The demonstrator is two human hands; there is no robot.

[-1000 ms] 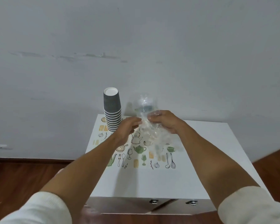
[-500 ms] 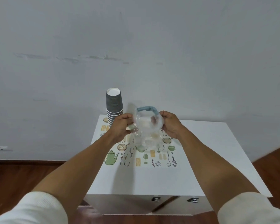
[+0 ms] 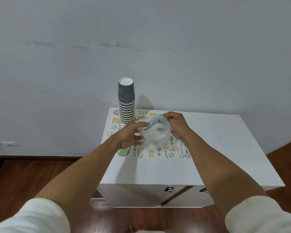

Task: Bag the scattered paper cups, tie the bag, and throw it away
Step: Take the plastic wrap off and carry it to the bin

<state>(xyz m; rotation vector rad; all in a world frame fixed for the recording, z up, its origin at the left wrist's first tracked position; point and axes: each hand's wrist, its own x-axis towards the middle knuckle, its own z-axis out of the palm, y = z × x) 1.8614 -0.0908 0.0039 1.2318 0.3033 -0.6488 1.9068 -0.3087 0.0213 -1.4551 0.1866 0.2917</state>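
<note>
Risk: thin film could tear or slip if mouth is pulled apart too hard w/ so light a grip; bag opened beside the stack could knock it over.

Cabinet (image 3: 208,148), white, patterned top. Cup stack (image 3: 126,101) at back-left corner: dark ribbed paper cups, nested, upside down. Clear plastic bag (image 3: 155,137) w/ blue drawstring band, crumpled, held above cabinet top betw. hands. Left hand (image 3: 130,137) half open, fingers against bag's side. Right hand (image 3: 176,125) closed, pinching the rim.
</note>
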